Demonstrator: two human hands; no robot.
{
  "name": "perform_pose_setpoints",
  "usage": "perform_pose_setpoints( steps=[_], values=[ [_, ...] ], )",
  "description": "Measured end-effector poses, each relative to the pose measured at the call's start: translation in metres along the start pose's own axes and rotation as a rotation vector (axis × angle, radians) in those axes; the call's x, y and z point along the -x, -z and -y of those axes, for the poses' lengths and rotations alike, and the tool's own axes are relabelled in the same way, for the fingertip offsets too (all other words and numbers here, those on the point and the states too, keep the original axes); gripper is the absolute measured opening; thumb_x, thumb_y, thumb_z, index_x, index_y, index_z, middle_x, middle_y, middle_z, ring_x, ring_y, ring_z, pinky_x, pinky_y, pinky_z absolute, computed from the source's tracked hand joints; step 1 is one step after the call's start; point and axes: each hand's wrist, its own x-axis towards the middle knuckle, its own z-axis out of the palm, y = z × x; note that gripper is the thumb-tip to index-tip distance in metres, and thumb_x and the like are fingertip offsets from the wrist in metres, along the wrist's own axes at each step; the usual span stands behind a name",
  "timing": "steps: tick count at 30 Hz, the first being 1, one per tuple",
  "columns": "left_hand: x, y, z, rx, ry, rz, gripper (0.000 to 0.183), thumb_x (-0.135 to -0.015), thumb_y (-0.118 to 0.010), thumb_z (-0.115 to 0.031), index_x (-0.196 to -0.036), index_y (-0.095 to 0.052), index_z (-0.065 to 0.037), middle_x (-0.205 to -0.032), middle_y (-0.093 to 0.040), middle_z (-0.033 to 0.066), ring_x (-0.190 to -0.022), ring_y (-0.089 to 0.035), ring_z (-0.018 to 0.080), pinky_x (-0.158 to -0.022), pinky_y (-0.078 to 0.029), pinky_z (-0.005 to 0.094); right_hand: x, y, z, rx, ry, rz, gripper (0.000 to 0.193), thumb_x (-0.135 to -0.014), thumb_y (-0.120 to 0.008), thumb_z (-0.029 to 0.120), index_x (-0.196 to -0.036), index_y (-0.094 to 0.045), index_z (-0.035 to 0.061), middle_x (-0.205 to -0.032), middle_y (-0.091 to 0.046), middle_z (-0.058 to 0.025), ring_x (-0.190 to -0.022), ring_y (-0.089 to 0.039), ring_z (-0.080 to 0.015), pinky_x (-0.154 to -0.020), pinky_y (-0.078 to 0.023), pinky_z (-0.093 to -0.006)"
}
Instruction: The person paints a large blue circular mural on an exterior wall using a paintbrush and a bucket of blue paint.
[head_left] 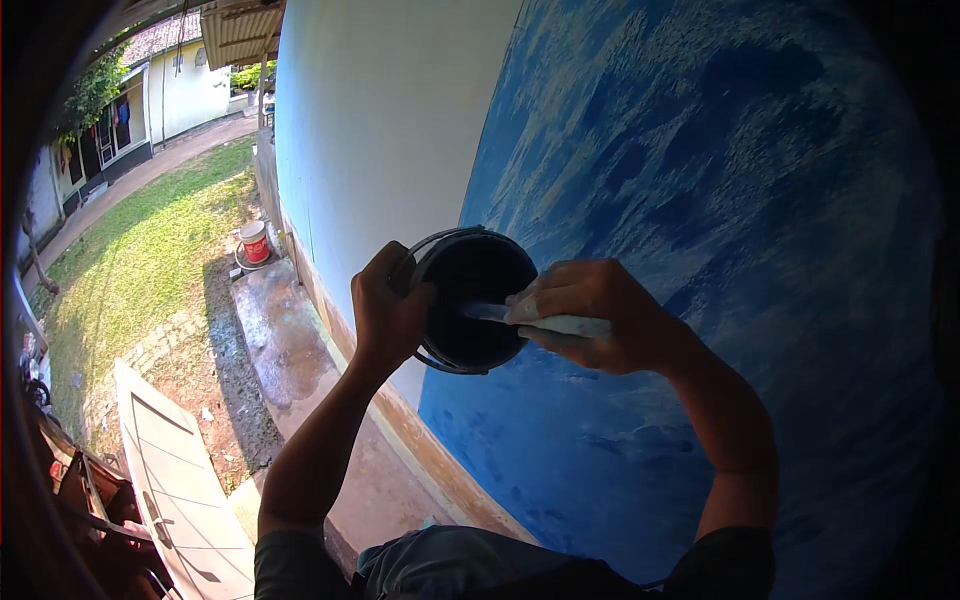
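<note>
My left hand [390,310] grips the rim of a dark round bucket [478,262] from its left side, the thumb over the edge. The bucket is held up in front of the wall and its inside is very dark, so its contents cannot be made out. My right hand [595,315] is closed round the pale, paint-smeared handle of a paintbrush [565,325]. The brush's head end points left into the bucket's mouth. Beyond both hands stands a wall [640,420] covered in streaky blue and whitish paint, with a plain pale section [390,120] to its left.
A narrow concrete ledge [285,330] runs along the wall's foot. A red and white bucket [254,242] stands farther along it. At the lower left a pale door panel [180,480] leans near clutter. Grass [150,245], a path and a house lie beyond.
</note>
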Motion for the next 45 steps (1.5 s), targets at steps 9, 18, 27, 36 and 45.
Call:
perform_pose_setpoints(
  steps=[9,18,27,36,45],
  values=[
    [0.016,-0.003,-0.021,-0.027,0.012,0.034,0.018,-0.068,-0.061,0.001,-0.079,-0.047,-0.002,-0.069,-0.046,-0.0009,-0.068,-0.043,0.0050,-0.059,-0.036,0.0236,-0.004,-0.055,-0.017,0.112,-0.163,0.138,0.024,-0.086,-0.075,0.007,-0.109,-0.078,0.0082,-0.101,-0.075,-0.0152,-0.092,-0.074,-0.0314,-0.091,-0.059,-0.0424],
    [0.017,-0.009,-0.029,-0.006,-0.039,-0.014,0.016,-0.068,-0.062,-0.004,-0.076,-0.048,0.001,-0.062,-0.049,0.0060,-0.062,-0.043,0.0094,-0.056,-0.038,0.0279,0.002,-0.057,-0.011,0.053,-0.187,-0.046,0.016,-0.088,-0.073,0.009,-0.103,-0.078,0.0054,-0.104,-0.076,-0.0166,-0.094,-0.075,-0.0325,-0.091,-0.058,-0.0437],
    [0.013,-0.014,-0.025,-0.080,-0.016,0.005,0.015,-0.069,-0.062,-0.004,-0.072,-0.048,0.001,-0.060,-0.050,0.0073,-0.058,-0.043,0.0120,-0.056,-0.039,0.0292,0.014,-0.018,-0.003,-0.290,-0.495,-0.363,0.011,-0.090,-0.077,0.011,-0.097,-0.077,0.0033,-0.082,-0.077,-0.0102,-0.073,-0.074,-0.0154,-0.065,-0.059,-0.0285],
    [0.014,-0.025,-0.034,-0.094,-0.061,0.085,0.015,-0.070,-0.062,-0.002,-0.074,-0.049,0.003,-0.061,-0.050,0.0131,-0.058,-0.046,0.0130,-0.057,-0.042,0.0322,0.021,-0.076,0.009,-0.205,-0.394,-0.190,0.013,-0.090,-0.074,0.012,-0.097,-0.076,0.0019,-0.085,-0.076,-0.0145,-0.080,-0.076,-0.0242,-0.076,-0.060,-0.0369],
    [0.012,-0.022,-0.037,-0.137,-0.046,0.086,0.013,-0.071,-0.060,0.001,-0.074,-0.048,0.003,-0.061,-0.050,0.0134,-0.059,-0.045,0.0111,-0.055,-0.041,0.0315,0.013,-0.048,0.016,-0.264,-0.472,-0.248,0.012,-0.090,-0.075,0.013,-0.096,-0.076,0.0028,-0.085,-0.076,-0.0117,-0.077,-0.074,-0.0190,-0.070,-0.058,-0.0323]
  ],
)
